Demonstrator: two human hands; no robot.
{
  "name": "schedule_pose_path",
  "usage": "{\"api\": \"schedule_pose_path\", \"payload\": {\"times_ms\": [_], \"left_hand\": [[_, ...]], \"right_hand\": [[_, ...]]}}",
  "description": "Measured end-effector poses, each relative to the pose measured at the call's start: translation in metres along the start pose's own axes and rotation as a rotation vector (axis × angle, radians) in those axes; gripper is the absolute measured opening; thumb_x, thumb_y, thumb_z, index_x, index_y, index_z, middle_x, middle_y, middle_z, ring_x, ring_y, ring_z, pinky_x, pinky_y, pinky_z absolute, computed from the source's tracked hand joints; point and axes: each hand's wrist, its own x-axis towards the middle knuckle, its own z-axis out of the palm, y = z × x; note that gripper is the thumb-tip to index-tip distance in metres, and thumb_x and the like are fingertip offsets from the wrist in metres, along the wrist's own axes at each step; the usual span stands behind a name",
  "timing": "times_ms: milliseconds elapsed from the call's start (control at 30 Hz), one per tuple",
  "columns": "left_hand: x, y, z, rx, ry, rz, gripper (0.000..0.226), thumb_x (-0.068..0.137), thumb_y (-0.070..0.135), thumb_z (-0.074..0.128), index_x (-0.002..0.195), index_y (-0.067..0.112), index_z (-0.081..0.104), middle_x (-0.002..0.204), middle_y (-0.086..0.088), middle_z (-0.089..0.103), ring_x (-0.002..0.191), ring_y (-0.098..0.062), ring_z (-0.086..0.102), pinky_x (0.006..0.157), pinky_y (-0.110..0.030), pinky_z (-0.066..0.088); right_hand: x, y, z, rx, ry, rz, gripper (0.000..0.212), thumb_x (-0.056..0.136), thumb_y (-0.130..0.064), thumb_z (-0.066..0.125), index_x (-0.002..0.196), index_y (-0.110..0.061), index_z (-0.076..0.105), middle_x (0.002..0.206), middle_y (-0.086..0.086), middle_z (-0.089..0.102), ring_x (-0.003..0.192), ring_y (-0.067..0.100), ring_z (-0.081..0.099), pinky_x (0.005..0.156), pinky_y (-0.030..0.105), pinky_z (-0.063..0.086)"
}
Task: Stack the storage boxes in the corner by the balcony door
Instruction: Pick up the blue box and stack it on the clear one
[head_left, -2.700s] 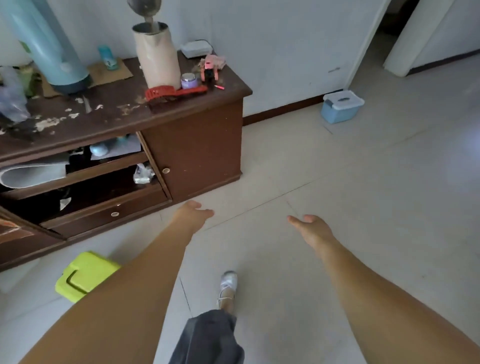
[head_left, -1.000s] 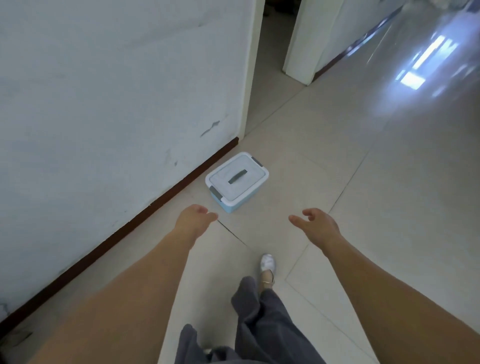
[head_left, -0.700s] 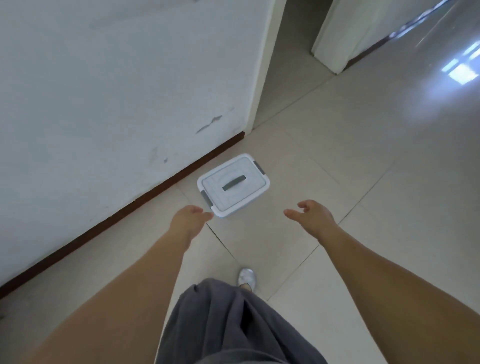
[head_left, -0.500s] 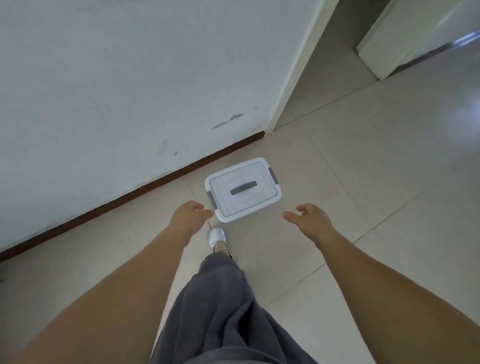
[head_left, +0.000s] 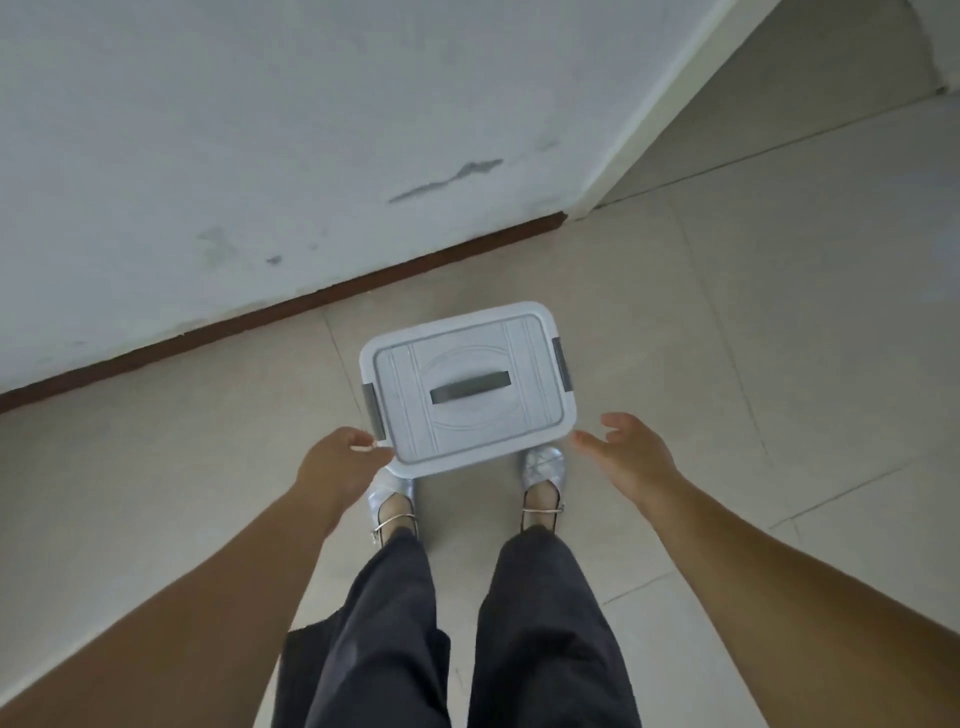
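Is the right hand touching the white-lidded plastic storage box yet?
Apart. The head view shows bare floor tile between the right hand and the white-lidded plastic storage box.

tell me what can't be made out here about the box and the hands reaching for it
- Storage box, head view: the lid hides its walls and contents.
- Left hand: its fingertips sit at the box's near left corner; whether they touch it cannot be told.
- Right hand: seen from behind, so its palm is hidden.
- Shoes: the toes are covered by the box's near edge.
- Balcony door and corner: outside the frame.
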Motion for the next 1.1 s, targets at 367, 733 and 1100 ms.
{"api": "schedule_pose_path", "payload": {"times_ms": [367, 733, 1100], "left_hand": [[0.176, -0.038, 0.101, -0.19, 0.203, -0.211, 0.083, 0.083, 0.025, 0.067, 0.15, 0.014, 0.019, 0.147, -0.017, 0.04, 0.127, -0.042, 0.046, 0.105, -0.054, 0.041], [0.233, -0.073, 0.105, -0.318, 0.022, -0.308, 0.058, 0.082, 0.019, 0.068, 0.134, 0.005, 0.046, 0.13, -0.013, 0.058, 0.106, -0.032, 0.057, 0.085, -0.037, 0.046], [0.125, -0.042, 0.027, -0.271, 0.048, -0.319, 0.06, 0.083, 0.029, 0.067, 0.129, -0.006, 0.05, 0.117, -0.021, 0.061, 0.102, -0.038, 0.06, 0.094, -0.046, 0.05]], "right_hand": [[0.227, 0.012, 0.036, -0.141, -0.087, -0.009, 0.077, 0.084, -0.038, 0.067, 0.147, -0.009, 0.032, 0.143, 0.014, 0.048, 0.127, 0.032, 0.049, 0.097, 0.031, 0.038], [0.276, 0.042, 0.073, 0.042, -0.169, 0.136, 0.061, 0.076, -0.044, 0.073, 0.122, -0.006, 0.061, 0.114, 0.013, 0.068, 0.103, 0.033, 0.065, 0.097, 0.045, 0.05], [0.167, -0.003, 0.037, -0.048, -0.131, 0.195, 0.074, 0.084, -0.047, 0.063, 0.136, 0.003, 0.047, 0.133, 0.022, 0.055, 0.117, 0.039, 0.055, 0.087, 0.038, 0.042]]}}
